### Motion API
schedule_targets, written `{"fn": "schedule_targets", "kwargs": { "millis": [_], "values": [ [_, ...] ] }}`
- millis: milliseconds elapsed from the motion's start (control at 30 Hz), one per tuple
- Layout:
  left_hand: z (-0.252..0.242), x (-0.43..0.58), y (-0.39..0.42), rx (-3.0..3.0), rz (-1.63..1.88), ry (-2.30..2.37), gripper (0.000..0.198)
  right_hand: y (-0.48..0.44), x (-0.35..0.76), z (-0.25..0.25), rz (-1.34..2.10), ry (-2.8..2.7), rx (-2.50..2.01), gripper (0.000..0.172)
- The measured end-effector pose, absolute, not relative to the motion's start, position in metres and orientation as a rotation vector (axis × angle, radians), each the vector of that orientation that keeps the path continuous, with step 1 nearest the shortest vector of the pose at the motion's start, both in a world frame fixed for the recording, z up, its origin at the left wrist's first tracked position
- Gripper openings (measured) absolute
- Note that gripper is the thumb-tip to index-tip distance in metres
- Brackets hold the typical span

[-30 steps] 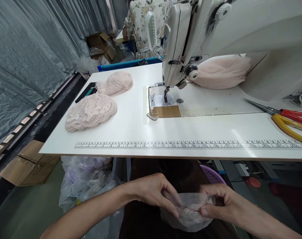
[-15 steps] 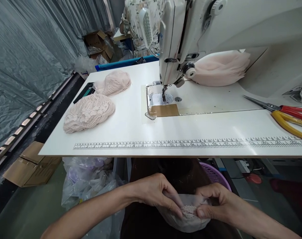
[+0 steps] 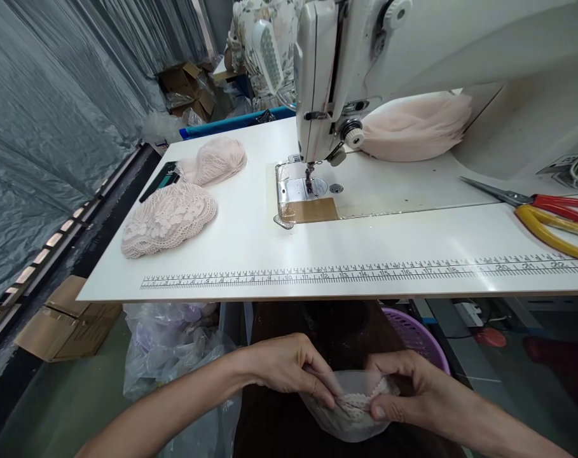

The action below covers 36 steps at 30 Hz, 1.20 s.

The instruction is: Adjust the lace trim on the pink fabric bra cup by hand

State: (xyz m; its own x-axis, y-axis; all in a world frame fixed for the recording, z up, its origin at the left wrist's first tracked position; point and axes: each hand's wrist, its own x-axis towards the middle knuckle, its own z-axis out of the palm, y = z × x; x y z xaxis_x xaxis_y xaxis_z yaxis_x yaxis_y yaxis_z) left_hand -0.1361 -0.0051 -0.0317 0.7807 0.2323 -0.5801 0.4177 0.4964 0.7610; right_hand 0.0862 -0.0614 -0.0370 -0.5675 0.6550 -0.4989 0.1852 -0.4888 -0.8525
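Note:
Over my lap, below the table edge, both hands hold a piece of pale sheer fabric with a scalloped lace edge. My left hand pinches the gathered lace between thumb and fingers on the left. On the other side my right hand grips the lace edge, thumb on top; its fingertips are partly blurred. The fabric's lower part bulges out rounded beneath my fingers. A stack of pink lace pieces lies on the table at the left, with another pink lace bundle just behind it.
The sewing machine stands on the white table, pink tulle under its arm. Scissors lie at the right. Below are a purple basket, plastic bags and a cardboard box. A person is beyond the table.
Both hands have shifted slightly left with the fabric. More of the scalloped lace edge shows between them near the right thumb. The view has turned a little.

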Motion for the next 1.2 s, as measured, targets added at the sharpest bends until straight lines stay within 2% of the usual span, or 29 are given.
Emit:
{"fn": "schedule_targets", "kwargs": {
  "millis": [233,367,800,1200],
  "values": [
    [-0.028,-0.138,0.002,1.09,-0.217,0.655,0.062,-0.062,0.087,-0.038,2.127,-1.339,-1.238,0.038],
    [-0.025,-0.144,0.003,1.122,-0.198,0.718,0.054,-0.062,0.094,-0.042,2.094,-1.385,-1.314,0.04],
    [-0.027,-0.153,0.006,1.14,-0.148,0.572,0.045,-0.065,0.094,-0.036,2.065,-1.306,-1.412,0.048],
    [-0.024,-0.162,0.004,1.067,-0.132,0.593,0.046,-0.063,0.088,-0.038,2.054,-1.377,-1.44,0.042]
  ]
}}
